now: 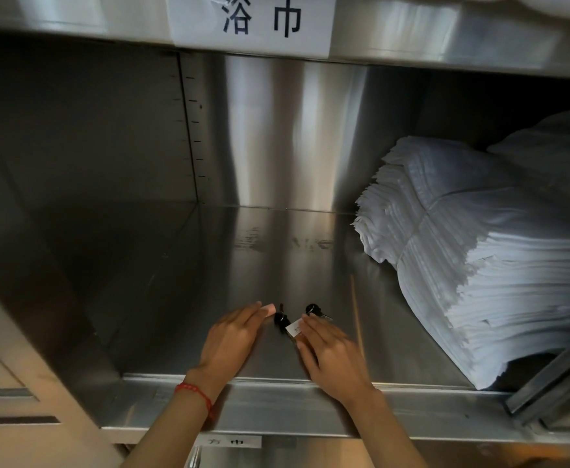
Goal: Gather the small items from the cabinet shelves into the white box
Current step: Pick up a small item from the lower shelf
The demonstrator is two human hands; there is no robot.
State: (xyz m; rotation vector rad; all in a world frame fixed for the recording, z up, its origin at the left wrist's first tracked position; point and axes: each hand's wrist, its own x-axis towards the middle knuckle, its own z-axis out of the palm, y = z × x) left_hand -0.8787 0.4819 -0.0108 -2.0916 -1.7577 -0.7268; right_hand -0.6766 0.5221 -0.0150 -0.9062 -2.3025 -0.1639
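Both hands' fingers loose, holding nothing yet: left hand [231, 336] & right hand [331, 352] flank black-headed keys [282, 319] w/ paper tag [293, 327] on steel shelf [182, 298]. Light, stiff, prob. slippery; pinch by heads.

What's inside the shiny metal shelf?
Two black-headed keys with a small paper tag, lying between the left hand and right hand, plus a big stack of white cloths on the right. Whatever sits behind the stack is hidden.

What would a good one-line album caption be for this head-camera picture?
Both hands, left hand and right hand, reach for black-headed keys on a steel shelf beside stacked white linens.
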